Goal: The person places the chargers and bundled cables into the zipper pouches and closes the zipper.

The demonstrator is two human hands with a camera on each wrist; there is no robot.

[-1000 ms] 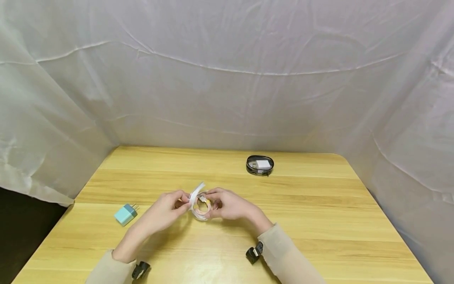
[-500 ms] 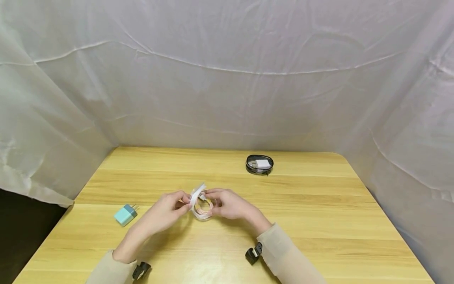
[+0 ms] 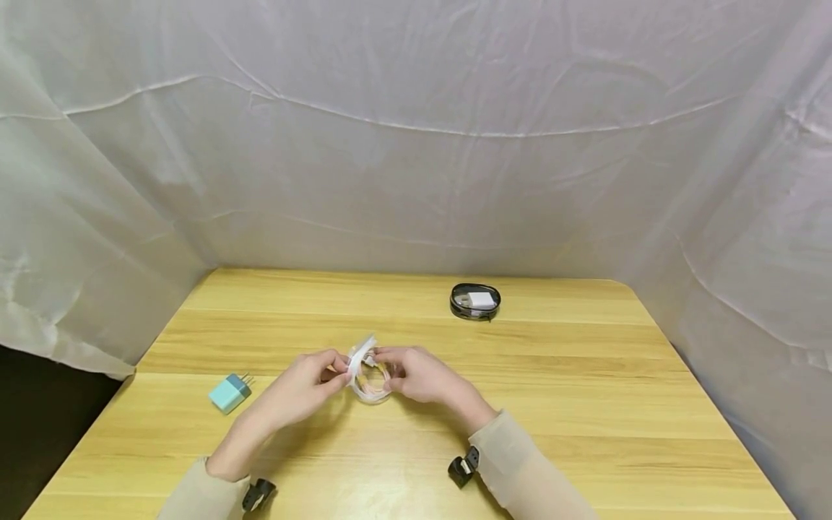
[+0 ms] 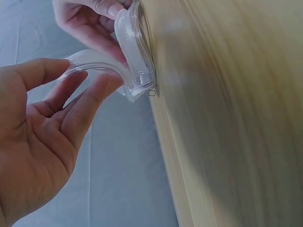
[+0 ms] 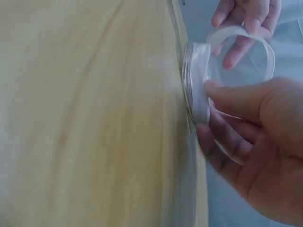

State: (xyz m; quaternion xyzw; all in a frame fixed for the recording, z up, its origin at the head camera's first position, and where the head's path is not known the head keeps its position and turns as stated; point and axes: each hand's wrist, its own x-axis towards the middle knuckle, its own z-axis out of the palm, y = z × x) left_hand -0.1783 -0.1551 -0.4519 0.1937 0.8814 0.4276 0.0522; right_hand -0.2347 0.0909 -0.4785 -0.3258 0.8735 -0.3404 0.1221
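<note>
A small round clear zip case [image 3: 372, 398] stands on the table between the two hands, its lid [image 3: 359, 357] folded up. Inside lies a coiled pinkish cable [image 3: 362, 386] with yellow parts and a pale plug end. My left hand [image 3: 302, 386] pinches the raised lid between thumb and fingers, as the left wrist view also shows. From the opposite side, my right hand [image 3: 424, 374] holds the case, its thumb and fingers spread along the wall [image 5: 200, 80]. A small ring [image 4: 152, 93] hangs at the case's edge near the fold.
A teal plug-in charger [image 3: 230, 394] lies to the left, prongs pointing away. Toward the back right sits a black-rimmed clear case [image 3: 476, 302] with a white charger in it. Pale cloth [image 3: 416, 180] hangs behind and around the wooden table [image 3: 572, 404].
The right fingers have shifted slightly along the case, and the cable coil sits wider and lower inside it. The lid has tipped slightly right; the left hand is almost still.
</note>
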